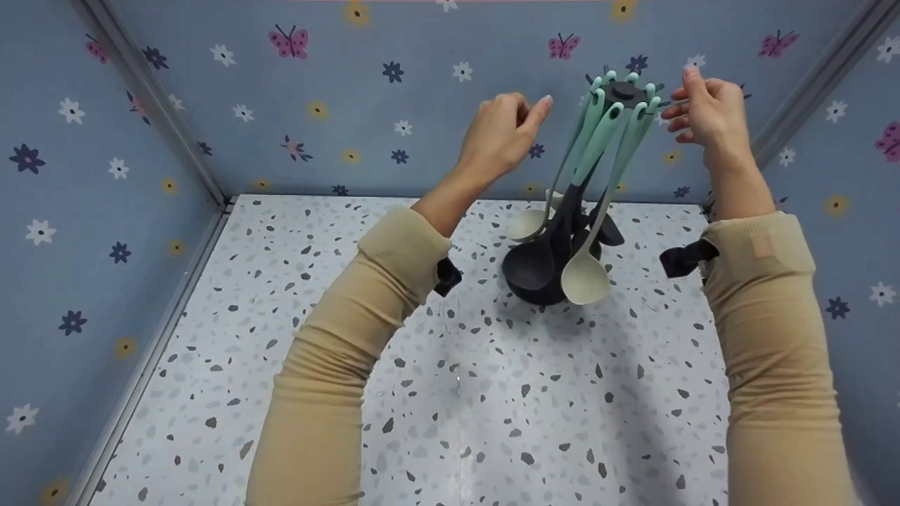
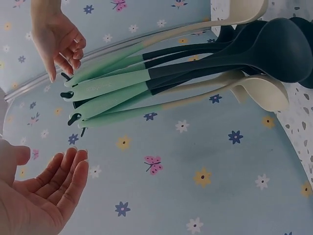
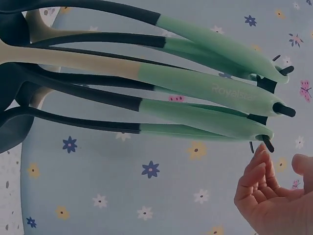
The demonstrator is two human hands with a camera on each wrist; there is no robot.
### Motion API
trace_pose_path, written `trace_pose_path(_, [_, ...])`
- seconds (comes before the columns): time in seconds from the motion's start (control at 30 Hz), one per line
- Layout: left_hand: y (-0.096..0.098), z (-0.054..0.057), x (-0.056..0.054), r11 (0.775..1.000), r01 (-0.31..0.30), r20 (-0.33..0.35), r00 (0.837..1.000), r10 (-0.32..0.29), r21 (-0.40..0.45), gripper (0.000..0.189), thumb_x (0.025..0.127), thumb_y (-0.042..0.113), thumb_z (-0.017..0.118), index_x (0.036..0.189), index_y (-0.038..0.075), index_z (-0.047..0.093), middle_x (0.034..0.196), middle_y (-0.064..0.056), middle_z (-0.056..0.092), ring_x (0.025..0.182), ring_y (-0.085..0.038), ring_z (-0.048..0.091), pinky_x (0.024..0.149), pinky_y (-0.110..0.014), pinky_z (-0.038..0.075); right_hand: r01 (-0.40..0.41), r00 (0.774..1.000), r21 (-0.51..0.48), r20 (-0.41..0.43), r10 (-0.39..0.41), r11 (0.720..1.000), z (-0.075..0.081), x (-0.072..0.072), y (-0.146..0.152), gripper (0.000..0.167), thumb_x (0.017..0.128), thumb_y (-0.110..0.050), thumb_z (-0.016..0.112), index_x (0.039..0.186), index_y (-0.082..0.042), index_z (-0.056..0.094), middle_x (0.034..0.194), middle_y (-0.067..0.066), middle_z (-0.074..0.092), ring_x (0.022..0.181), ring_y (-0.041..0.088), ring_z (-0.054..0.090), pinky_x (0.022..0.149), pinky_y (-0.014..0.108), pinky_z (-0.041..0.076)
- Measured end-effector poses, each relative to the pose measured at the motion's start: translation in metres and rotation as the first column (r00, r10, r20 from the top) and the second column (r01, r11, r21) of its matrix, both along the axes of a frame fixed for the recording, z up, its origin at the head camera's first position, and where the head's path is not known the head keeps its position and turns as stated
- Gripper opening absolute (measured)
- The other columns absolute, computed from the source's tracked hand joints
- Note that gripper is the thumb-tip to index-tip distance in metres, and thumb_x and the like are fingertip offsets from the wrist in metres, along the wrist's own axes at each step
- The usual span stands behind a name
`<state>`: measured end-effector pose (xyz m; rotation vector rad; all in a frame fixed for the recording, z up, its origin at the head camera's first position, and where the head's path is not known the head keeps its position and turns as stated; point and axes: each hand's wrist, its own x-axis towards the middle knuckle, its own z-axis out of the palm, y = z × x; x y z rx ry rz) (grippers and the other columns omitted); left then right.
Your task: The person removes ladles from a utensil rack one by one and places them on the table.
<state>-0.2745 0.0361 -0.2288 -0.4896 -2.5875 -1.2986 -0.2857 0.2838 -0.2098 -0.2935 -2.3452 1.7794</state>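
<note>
On speckled table (image 1: 295, 295) near flowered back wall (image 1: 422, 35), black stand (image 1: 624, 91) upright, hung with green-handled utensils (image 1: 598, 144). Left hand (image 1: 498, 132) left of stand, fingers together, loosely curved, thumb apart. Right hand (image 1: 716, 116) on opposite side, fingers loosely bent, thumb raised; fingertips just beside stand's hooks (image 3: 268, 143), contact unclear.

White tabletop (image 1: 450, 436), terrazzo-patterned with grey and black chips, filling lower and central frame in head view. Straight back edge across middle of frame; thin seam (image 1: 459, 422) running down lower centre. Standing on it, right of centre: black upright utensil stand (image 1: 624, 92), dark rounded base (image 1: 540, 298) partly hidden behind hanging utensils. Soft grey shadow (image 1: 633, 393) across lower right. Same speckled surface at right edge in left wrist view, lower left in right wrist view.
</note>
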Motion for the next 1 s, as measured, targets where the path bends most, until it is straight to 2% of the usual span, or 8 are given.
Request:
trace_pose_path(0.43, [0.043,0.013,-0.019,0.999,-0.023,0.056,0.998,0.024,-0.028,0.045,0.094,0.037,0.037,0.056,0.013,0.035,0.05,0.003,0.03,0.041,-0.005,0.026,0.042,-0.019,0.023,-0.028,0.993,0.073,0.114,0.019,0.997,0.002,-0.019,0.002,0.034,0.087,-0.045,0.046,0.096,-0.013,0.053,0.085,0.001,0.053,0.07,0.011,0.05,0.058,0.018,0.041])
trace_pose_path(0.57, [0.056,0.015,-0.025,1.0,-0.019,0.113,0.993,0.021,-0.021,0.042,0.095,0.037,0.036,0.06,0.013,0.038,0.052,0.002,0.031,0.042,-0.006,0.027,0.042,-0.018,0.024,-0.044,0.99,0.105,0.139,0.029,0.994,0.003,-0.022,0.002,0.034,0.086,-0.046,0.047,0.095,-0.013,0.053,0.086,0.001,0.051,0.069,0.011,0.05,0.058,0.018,0.041])
trace_pose_path(0.83, [0.073,0.016,-0.037,0.996,-0.038,0.216,0.975,0.055,-0.082,0.037,0.094,0.041,0.034,0.069,0.015,0.041,0.057,0.003,0.034,0.045,-0.006,0.03,0.042,-0.019,0.027,-0.071,0.986,0.205,0.164,0.037,0.976,0.003,-0.029,0.002,0.035,0.088,-0.046,0.044,0.093,-0.013,0.053,0.083,0.001,0.051,0.064,0.009,0.047,0.055,0.017,0.041])
trace_pose_path(1.0, [0.076,0.013,-0.042,0.996,-0.028,0.253,0.966,0.047,-0.08,0.035,0.094,0.04,0.033,0.073,0.015,0.043,0.059,0.003,0.038,0.046,-0.006,0.036,0.042,-0.018,0.03,-0.067,0.984,0.198,0.177,0.032,0.978,0.003,-0.032,0.0,0.029,0.09,-0.04,0.045,0.09,-0.012,0.053,0.082,0.001,0.05,0.062,0.01,0.047,0.054,0.018,0.041])
